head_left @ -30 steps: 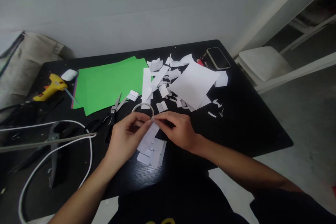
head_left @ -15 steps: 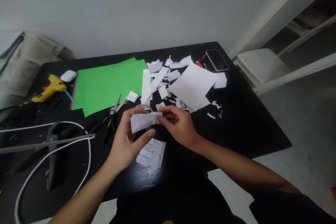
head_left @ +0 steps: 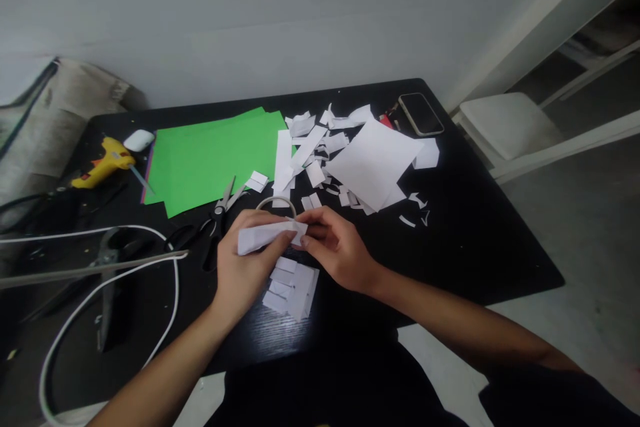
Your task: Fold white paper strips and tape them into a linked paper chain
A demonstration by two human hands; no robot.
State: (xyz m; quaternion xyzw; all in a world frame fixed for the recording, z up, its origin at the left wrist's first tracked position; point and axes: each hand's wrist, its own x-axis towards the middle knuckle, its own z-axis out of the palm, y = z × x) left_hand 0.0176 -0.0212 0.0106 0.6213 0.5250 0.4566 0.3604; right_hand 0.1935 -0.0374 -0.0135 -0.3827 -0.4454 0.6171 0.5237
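A folded strip of white paper (head_left: 261, 236) is held between my two hands above the black table. My left hand (head_left: 246, 267) grips its left and middle part, thumb pressed on the front face. At the right end, my right hand (head_left: 345, 250) pinches the paper between thumb and fingers. Just beyond my hands lies a roll of tape (head_left: 277, 200), partly hidden by them. Below the held strip sits a small pile of folded white paper pieces (head_left: 295, 288). Black-handled scissors (head_left: 220, 211) lie partly open beside my left hand.
Green sheets (head_left: 215, 160) lie at the back left near a yellow glue gun (head_left: 106, 163) and a white case (head_left: 139, 141). White paper scraps (head_left: 316, 173) and a larger white sheet (head_left: 375, 163) spread across the middle. A phone (head_left: 421, 114) rests far right; a white cable (head_left: 176, 293) loops at left.
My left thumb has come up and now presses on the paper strip, which has tilted and shifted slightly. My right hand still pinches its right end. The whole view has shifted a little.
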